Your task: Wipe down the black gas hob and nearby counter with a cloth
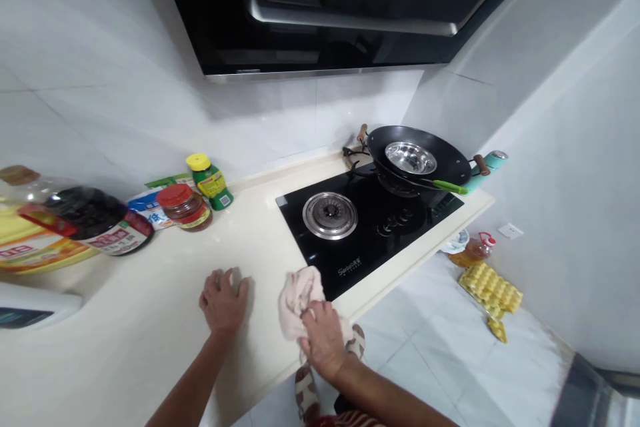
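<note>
My right hand [324, 337] is closed on a crumpled pale pink cloth [295, 299], pressed to the counter by the front left corner of the black glass stove [336, 267]. Part of the cloth is hidden under my fingers. My left hand [223, 301] rests on the pale counter [259, 240] to the left, palm down, fingers apart, holding nothing. A round burner [330, 215] shows on the stove's left side. Over the right side sits a black wok [450, 147] with a shiny metal bowl [411, 157] in it and a bright green handle [449, 187] at its near edge.
Along the wall stand a green yellow-capped bottle [214, 185], a red-lidded jar [186, 211] and a dark sauce bottle [107, 217]. A white bottle [37, 305] lies at far left. The range hood [320, 47] hangs above. Yellow egg trays [490, 287] and an oil jug [473, 252] are on the floor.
</note>
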A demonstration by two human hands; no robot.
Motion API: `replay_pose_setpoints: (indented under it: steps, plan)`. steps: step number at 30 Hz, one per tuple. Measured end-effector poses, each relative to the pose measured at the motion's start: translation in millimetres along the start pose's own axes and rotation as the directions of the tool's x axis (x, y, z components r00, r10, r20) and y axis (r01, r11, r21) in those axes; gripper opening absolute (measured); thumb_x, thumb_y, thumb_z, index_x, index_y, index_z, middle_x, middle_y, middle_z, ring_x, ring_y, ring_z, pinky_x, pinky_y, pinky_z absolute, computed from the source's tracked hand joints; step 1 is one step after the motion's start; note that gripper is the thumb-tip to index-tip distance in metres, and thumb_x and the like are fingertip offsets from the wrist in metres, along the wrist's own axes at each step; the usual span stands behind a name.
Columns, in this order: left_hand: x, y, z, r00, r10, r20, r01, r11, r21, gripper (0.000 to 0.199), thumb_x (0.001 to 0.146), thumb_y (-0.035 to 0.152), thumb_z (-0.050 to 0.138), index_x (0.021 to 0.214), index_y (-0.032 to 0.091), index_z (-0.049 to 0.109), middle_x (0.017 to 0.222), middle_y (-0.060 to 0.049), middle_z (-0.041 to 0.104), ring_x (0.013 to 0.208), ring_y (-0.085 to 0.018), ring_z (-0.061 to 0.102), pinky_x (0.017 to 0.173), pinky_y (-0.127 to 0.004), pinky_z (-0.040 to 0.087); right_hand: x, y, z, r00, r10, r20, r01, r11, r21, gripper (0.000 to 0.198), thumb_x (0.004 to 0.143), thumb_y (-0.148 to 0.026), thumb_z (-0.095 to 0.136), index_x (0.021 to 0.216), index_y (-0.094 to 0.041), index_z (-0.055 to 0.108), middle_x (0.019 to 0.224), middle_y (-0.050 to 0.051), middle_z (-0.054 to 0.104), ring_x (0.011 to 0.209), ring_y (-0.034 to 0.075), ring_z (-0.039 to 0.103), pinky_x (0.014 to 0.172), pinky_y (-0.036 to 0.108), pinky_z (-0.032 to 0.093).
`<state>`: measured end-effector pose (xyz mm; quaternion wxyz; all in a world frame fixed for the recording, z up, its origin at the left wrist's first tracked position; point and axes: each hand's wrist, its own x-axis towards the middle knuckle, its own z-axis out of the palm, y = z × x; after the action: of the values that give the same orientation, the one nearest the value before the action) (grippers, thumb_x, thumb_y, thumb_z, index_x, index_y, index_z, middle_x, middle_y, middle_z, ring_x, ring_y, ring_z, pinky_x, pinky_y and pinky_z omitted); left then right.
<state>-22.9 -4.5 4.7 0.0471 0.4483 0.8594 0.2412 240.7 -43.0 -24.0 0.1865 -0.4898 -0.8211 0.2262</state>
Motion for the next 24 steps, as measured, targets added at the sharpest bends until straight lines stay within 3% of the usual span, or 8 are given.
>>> replay_pose_setpoints:
  steps: [5,8,10,14,16,18,21,24]
  plan:
    - [-21.1,5.6,-14.4,0.997,0.075,-0.003,-0.075,0.984,-0.163,0.054,0.098,0.047,0.039,0.139,0.015,0.055,0.153,-0.022,0.049,0.149,-0.033,0.044,0.119,-0.053,0.045,17.4,-28.1,7.7,0.998,-0.04,-0.052,0.056,0.928,0.368,0.043,0.077,-0.013,0.064,0.119,-0.023,0.062,0.126,0.009,0.054,0.118,0.029,0.05,0.106,0.049,0.048]
    - [-48.7,17.1,-21.6,0.986,0.167,-0.006,-0.163,0.957,-0.241,0.052,0.1,0.05,0.041,0.141,0.02,0.054,0.159,-0.017,0.044,0.147,-0.029,0.047,0.113,-0.047,0.053,30.9,-13.8,-5.1,0.997,-0.061,-0.042,0.074,0.848,0.524,0.04,0.084,-0.015,0.058,0.123,-0.022,0.061,0.126,0.009,0.056,0.118,0.025,0.055,0.107,0.043,0.05]
    - [-70.0,26.5,-20.1,0.977,0.211,-0.019,-0.209,0.94,-0.269,0.052,0.101,0.05,0.041,0.141,0.02,0.053,0.161,-0.017,0.041,0.149,-0.029,0.045,0.115,-0.049,0.051,35.4,3.1,-17.2,0.997,-0.081,-0.007,0.07,0.815,0.575,0.031,0.09,-0.018,0.054,0.119,-0.023,0.062,0.119,0.007,0.06,0.111,0.022,0.06,0.102,0.04,0.052]
    - [-107.9,46.6,-2.7,0.957,0.288,-0.023,-0.282,0.915,-0.287,0.05,0.098,0.05,0.048,0.137,0.021,0.059,0.158,-0.019,0.046,0.151,-0.034,0.042,0.125,-0.058,0.039,37.3,34.0,-41.0,0.999,0.044,-0.026,-0.023,0.838,0.546,0.035,0.093,-0.025,0.054,0.127,-0.022,0.06,0.114,0.007,0.064,0.102,0.022,0.064,0.095,0.039,0.055]
    - [-118.9,57.7,6.2,0.936,0.352,0.002,-0.337,0.898,-0.283,0.048,0.097,0.049,0.052,0.137,0.024,0.061,0.159,-0.017,0.047,0.153,-0.035,0.039,0.126,-0.06,0.035,38.7,44.9,-51.9,0.995,0.031,-0.096,0.018,0.882,0.471,0.041,0.091,-0.028,0.058,0.131,-0.022,0.061,0.121,0.009,0.064,0.109,0.024,0.063,0.099,0.043,0.053]
    - [-122.4,69.5,11.8,0.921,0.384,0.069,-0.356,0.899,-0.256,0.05,0.097,0.048,0.053,0.141,0.025,0.06,0.165,-0.016,0.043,0.158,-0.036,0.032,0.128,-0.061,0.031,41.4,58.0,-64.7,0.984,0.005,-0.179,0.065,0.921,0.384,0.032,0.092,-0.027,0.054,0.121,-0.023,0.068,0.12,0.009,0.065,0.11,0.025,0.062,0.101,0.044,0.052]
    - [-116.3,87.3,18.4,0.94,0.252,0.231,-0.214,0.96,-0.179,0.061,0.094,0.051,0.057,0.149,0.024,0.053,0.172,-0.018,0.032,0.162,-0.04,0.021,0.128,-0.065,0.028,46.3,92.5,-90.7,0.956,0.087,-0.28,0.008,0.947,0.322,0.028,0.097,-0.027,0.045,0.107,-0.024,0.071,0.106,0.009,0.066,0.1,0.024,0.064,0.095,0.042,0.054]
    - [-108.1,106.9,31.4,0.944,0.103,0.313,-0.067,0.99,-0.124,0.072,0.092,0.059,0.058,0.154,0.025,0.046,0.172,-0.024,0.03,0.16,-0.046,0.025,0.12,-0.072,0.034,51.1,141.2,-115.7,0.896,0.183,-0.405,-0.108,0.974,0.2,0.03,0.097,-0.033,0.045,0.11,-0.022,0.07,0.112,0.012,0.066,0.109,0.027,0.062,0.101,0.045,0.052]
